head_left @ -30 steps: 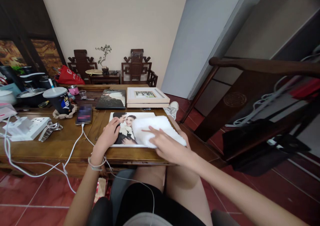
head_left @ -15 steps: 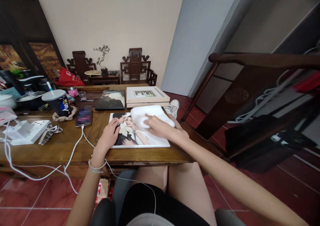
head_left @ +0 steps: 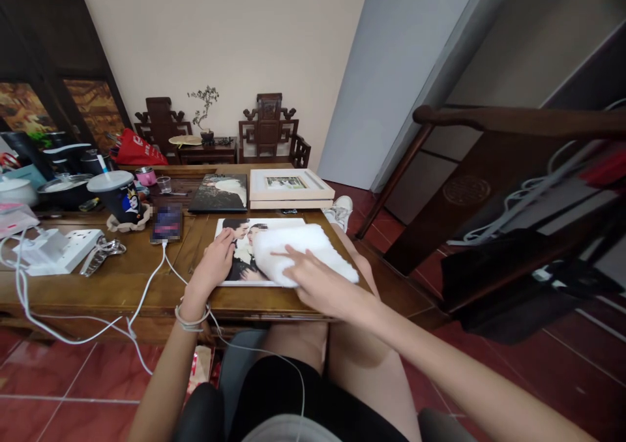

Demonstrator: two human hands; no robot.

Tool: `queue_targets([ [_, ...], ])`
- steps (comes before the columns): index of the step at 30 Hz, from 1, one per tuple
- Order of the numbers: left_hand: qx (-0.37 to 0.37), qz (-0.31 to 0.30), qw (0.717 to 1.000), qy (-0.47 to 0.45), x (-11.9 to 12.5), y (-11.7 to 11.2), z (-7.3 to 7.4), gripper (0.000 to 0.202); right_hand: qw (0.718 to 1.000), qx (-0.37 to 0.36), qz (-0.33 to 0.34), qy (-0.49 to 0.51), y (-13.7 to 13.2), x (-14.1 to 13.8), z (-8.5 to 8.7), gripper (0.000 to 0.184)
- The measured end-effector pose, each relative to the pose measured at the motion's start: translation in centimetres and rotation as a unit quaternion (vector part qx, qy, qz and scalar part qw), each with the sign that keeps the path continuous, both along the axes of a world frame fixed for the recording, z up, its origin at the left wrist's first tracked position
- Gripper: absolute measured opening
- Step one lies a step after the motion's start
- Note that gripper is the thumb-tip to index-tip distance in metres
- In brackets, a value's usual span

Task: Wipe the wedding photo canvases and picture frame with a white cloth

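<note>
Frame centre, brown wooden table [head_left: 122, 285]: R hand [head_left: 317, 285], fingers flat, is pressing white fluffy cloth [head_left: 303, 256] onto glossy rectangular photo print [head_left: 239, 250]; L hand [head_left: 212, 267] is lying open on print.

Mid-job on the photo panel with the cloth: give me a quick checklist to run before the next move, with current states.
1. Left hand resting on the photo panel at its left edge: ok.
2. Right hand flat on the white cloth: ok.
3. Cloth lying on the panel: ok.
4. Panel's right edge on the wooden table: cannot tell, hidden by the cloth.
5. Phone apart from the panel: ok.
6. White cable away from the left wrist: not ok, it passes right at it.
</note>
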State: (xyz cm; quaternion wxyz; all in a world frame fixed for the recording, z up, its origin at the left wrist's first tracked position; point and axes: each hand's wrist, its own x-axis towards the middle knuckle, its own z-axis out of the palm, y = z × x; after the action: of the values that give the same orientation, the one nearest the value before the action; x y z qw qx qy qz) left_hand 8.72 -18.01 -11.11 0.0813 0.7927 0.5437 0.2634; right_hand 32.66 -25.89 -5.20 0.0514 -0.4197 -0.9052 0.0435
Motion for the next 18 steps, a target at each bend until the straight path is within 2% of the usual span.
queue_targets([
  [3,-0.009,-0.005,1.0,0.01,-0.1,0.0,0.2,0.043,0.999,0.012,-0.029,-0.011,4.8,-1.3,0.4,0.021],
  [6,-0.018,-0.008,1.0,0.015,-0.1,0.0,0.4,0.044,0.998,0.016,-0.058,-0.029,8.9,-2.3,0.8,0.022],
  [10,-0.017,-0.006,1.0,0.015,-0.2,0.0,0.4,0.044,0.997,0.015,-0.073,-0.037,11.5,-2.9,1.2,0.028],
  [12,-0.012,-0.006,1.0,0.013,-0.2,0.1,0.3,0.044,0.997,0.014,-0.071,-0.035,11.1,-3.0,1.2,0.024],
  [14,-0.005,-0.009,1.0,0.011,-0.2,0.1,0.3,0.043,0.998,0.015,-0.06,-0.031,9.3,-3.0,1.0,0.019],
  [16,0.001,-0.011,1.0,0.009,-0.2,0.1,0.3,0.043,0.999,0.021,-0.041,-0.028,6.4,-2.8,0.6,0.021],
  [18,0.002,-0.01,1.0,0.007,-0.1,0.0,0.3,0.043,0.999,0.026,-0.021,-0.028,2.8,-2.5,0.3,0.033],
])
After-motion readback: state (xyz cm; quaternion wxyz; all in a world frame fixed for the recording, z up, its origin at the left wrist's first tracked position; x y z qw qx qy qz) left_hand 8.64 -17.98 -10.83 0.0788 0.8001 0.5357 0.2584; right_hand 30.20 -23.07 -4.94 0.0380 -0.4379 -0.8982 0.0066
